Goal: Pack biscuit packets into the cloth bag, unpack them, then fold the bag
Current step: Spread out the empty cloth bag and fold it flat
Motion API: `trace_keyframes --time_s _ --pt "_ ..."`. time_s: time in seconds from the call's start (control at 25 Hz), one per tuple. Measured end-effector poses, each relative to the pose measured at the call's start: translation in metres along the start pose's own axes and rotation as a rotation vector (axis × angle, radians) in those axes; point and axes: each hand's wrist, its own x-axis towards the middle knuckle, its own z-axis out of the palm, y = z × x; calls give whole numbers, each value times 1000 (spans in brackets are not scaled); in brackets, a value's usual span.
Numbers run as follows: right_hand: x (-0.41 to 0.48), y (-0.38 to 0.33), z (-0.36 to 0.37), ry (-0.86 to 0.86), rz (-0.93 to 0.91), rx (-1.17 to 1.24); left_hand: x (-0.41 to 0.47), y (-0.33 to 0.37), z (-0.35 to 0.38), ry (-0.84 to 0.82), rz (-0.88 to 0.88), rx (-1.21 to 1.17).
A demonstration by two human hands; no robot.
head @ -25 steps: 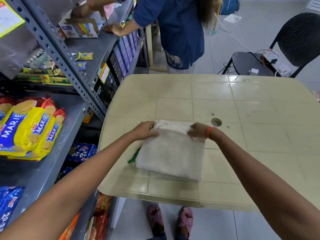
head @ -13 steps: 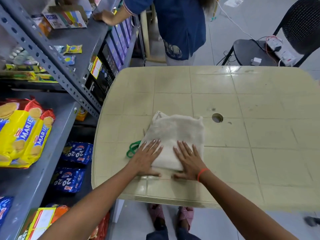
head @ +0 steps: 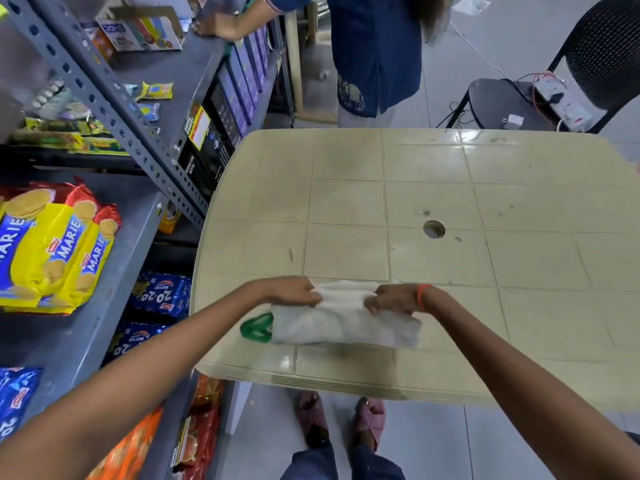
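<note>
The cloth bag (head: 346,320) lies near the 6 o'clock edge of the worktop (head: 450,188), already reduced to a narrow band running from 9 to 3 o'clock, with its green handle (head: 256,328) sticking out at the 9 o'clock end. Both hands sit on the band's far long edge. The left hand (head: 292,292) has its fingers closed on the cloth near the handle end, and the right hand (head: 393,299), with an orange band at the wrist, has its fingers curled shut on the cloth toward the 3 o'clock end. Gripping the same edge at two spread points lets the person keep it straight, so the layers stay in line as the edge is turned over; a single grip would likely let the soft cloth sag and twist. No packets are on the worktop; yellow biscuit packets (head: 55,247) rest on the grey shelf (head: 79,341) at 9 o'clock, so packing and unpacking look finished and this seems to be the last folding step. The cloth is blurred, so the exact number of layers cannot be told.
</note>
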Motion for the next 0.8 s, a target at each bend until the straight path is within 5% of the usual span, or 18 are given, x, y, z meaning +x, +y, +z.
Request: trace_keyframes --time_s 0.16,0.4,0.52,0.8 --pt "29 4 -26 258 55 -81 29 -10 -27 149 -33 -70" --pt "68 17 20 1118 -14 -416 51 -3 20 947 -7 329" --pt "83 28 66 1032 -176 -541 57 -7 81 831 121 489" --pt "109 46 91 901 -31 -519 73 -31 103 713 32 444"
